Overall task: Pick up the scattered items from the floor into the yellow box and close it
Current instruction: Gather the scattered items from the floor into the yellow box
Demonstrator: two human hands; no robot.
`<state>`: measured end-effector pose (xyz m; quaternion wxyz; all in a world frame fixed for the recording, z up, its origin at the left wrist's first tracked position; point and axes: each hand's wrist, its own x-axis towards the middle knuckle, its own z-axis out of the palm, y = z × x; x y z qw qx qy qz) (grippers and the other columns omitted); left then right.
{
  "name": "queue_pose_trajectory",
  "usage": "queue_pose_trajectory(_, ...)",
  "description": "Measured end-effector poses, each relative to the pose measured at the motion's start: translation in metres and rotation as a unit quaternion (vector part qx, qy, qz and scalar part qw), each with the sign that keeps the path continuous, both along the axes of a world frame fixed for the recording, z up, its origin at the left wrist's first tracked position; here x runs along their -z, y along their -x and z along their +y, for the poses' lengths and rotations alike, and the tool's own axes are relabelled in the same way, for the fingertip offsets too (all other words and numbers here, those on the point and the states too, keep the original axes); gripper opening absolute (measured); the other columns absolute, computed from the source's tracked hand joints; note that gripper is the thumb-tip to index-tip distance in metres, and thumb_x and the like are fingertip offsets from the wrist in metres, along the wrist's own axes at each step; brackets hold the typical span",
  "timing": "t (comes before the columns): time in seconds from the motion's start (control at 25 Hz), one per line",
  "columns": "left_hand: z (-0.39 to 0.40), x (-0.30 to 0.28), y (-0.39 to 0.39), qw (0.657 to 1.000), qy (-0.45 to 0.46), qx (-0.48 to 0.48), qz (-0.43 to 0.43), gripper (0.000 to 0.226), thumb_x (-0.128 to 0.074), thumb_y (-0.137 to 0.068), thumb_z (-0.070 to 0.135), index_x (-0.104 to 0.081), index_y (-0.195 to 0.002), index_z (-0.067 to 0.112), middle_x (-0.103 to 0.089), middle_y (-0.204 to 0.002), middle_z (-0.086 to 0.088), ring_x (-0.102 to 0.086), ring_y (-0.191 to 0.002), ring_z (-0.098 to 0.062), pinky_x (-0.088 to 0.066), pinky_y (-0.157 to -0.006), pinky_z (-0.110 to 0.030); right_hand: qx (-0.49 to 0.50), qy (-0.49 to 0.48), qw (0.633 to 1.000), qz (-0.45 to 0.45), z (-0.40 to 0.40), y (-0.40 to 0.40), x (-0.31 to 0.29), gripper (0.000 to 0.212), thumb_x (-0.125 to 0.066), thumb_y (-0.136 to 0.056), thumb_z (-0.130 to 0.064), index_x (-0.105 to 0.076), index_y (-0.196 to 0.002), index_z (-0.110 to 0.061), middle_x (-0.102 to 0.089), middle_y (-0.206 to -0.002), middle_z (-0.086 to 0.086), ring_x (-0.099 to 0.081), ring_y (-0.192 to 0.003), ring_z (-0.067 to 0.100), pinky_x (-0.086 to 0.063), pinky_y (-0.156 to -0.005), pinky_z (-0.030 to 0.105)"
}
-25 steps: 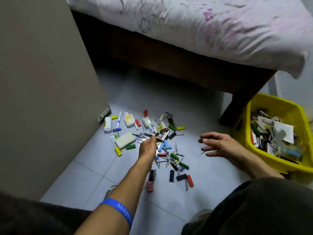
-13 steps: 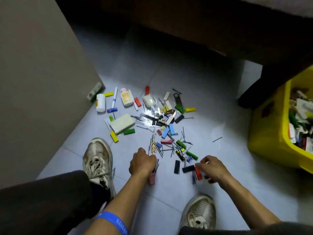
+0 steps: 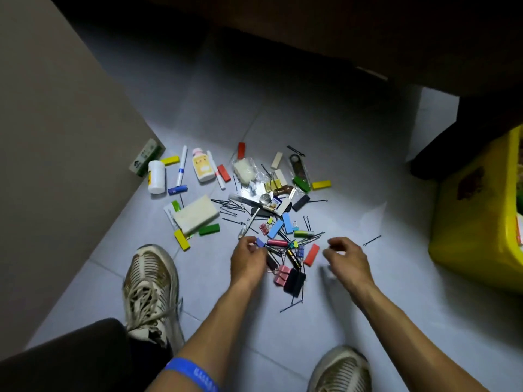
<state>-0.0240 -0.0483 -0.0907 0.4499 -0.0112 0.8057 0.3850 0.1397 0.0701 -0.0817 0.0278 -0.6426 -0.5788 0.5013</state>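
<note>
Scattered items lie on the pale floor tiles: coloured blocks, black hairpins point(image 3: 230, 206), binder clips point(image 3: 282, 275), batteries, a white sponge point(image 3: 195, 214), a white bottle point(image 3: 156, 176), markers. The yellow box point(image 3: 475, 222) stands open at the right edge, mostly cut off. My left hand point(image 3: 247, 260) has its fingers curled at the pile's near edge, against a small blue block point(image 3: 260, 242) and hairpins; what it holds is hidden. My right hand point(image 3: 346, 258) hovers right of a red block point(image 3: 311, 254), fingers curled, with nothing seen in it.
A tall beige panel point(image 3: 56, 165) walls off the left side. The dark bed frame point(image 3: 339, 32) and its leg point(image 3: 441, 142) close off the top and right. My two shoes point(image 3: 150, 290) point(image 3: 341, 372) stand on the floor near the pile. A lone hairpin point(image 3: 372, 240) lies near the box.
The view dropped from the bed to the floor. My left hand pulled back, then moved forward into the pile's near edge. My right hand came in, touched the red and black blocks, then shifted right.
</note>
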Motion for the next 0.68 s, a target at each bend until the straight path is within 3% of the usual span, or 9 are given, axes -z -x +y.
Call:
queue_pose_trajectory(0.08, 0.001, 0.003, 0.024, 0.995, 0.027, 0.021, 0.093, 0.043, -0.061, -0.090, 0.015, -0.050, -0.130, 0.023, -0.055, -0.125, -0.001, -0.058, -0.111, -0.021, -0.051, -0.098, -0.046, -0.010, -0.084, 0.987, -0.134, 0.025, -0.014, 0.002, 0.045, -0.068, -0.081, -0.024, -0.056, -0.124, -0.018, -0.055, -0.126, 0.006, -0.058, -0.109, 0.029, -0.048, -0.091, 0.037)
queue_pose_trajectory(0.16, 0.009, 0.006, 0.040, 0.986, 0.042, 0.056, 0.152, 0.056, -0.061, -0.088, 0.014, -0.044, -0.140, 0.023, -0.045, -0.139, -0.002, -0.049, -0.126, -0.022, -0.046, -0.104, -0.045, -0.022, -0.056, 0.979, -0.195, 0.035, -0.018, 0.008, 0.058, -0.071, -0.079, -0.025, -0.050, -0.131, -0.013, -0.045, -0.136, 0.013, -0.051, -0.118, 0.036, -0.045, -0.098, 0.040)
queue_pose_trajectory(0.32, 0.027, 0.019, 0.037, 0.961, 0.062, 0.217, 0.159, 0.066, -0.065, -0.085, 0.019, -0.040, -0.145, 0.024, -0.037, -0.146, 0.001, -0.034, -0.134, -0.024, -0.036, -0.108, -0.037, -0.130, -0.046, 0.988, -0.076, 0.012, 0.015, 0.024, 0.049, -0.069, -0.085, -0.018, -0.053, -0.132, -0.011, -0.047, -0.134, 0.009, -0.053, -0.115, 0.026, -0.043, -0.102, 0.036)
queue_pose_trajectory(0.44, 0.037, 0.022, 0.047, 0.969, 0.030, 0.163, 0.185, 0.046, -0.065, -0.088, 0.024, -0.054, -0.132, 0.024, -0.050, -0.132, 0.000, -0.052, -0.117, -0.020, -0.048, -0.100, -0.038, -0.143, -0.124, 0.981, -0.034, 0.024, 0.050, 0.022, 0.035, -0.065, -0.088, -0.017, -0.059, -0.122, -0.016, -0.055, -0.125, 0.005, -0.056, -0.103, 0.018, -0.048, -0.092, 0.032)
queue_pose_trajectory(0.56, 0.043, 0.020, 0.072, 0.956, 0.033, 0.133, 0.258, 0.054, -0.063, -0.087, 0.016, -0.049, -0.137, 0.026, -0.043, -0.141, -0.001, -0.046, -0.124, -0.020, -0.046, -0.101, -0.038, -0.199, -0.172, 0.964, -0.039, 0.074, 0.084, 0.016, 0.053, -0.069, -0.084, -0.025, -0.050, -0.133, -0.020, -0.046, -0.137, 0.006, -0.053, -0.114, 0.023, -0.049, -0.097, 0.041)
queue_pose_trajectory(0.68, 0.062, 0.019, 0.100, 0.933, 0.047, 0.190, 0.303, 0.087, -0.070, -0.083, 0.018, -0.021, -0.153, 0.033, -0.009, -0.163, 0.000, -0.018, -0.145, -0.027, -0.033, -0.111, -0.047, -0.304, -0.203, 0.926, -0.093, 0.122, 0.121, 0.016, 0.079, -0.075, -0.078, -0.036, -0.034, -0.145, -0.027, -0.035, -0.149, 0.008, -0.044, -0.124, 0.031, -0.045, -0.101, 0.049)
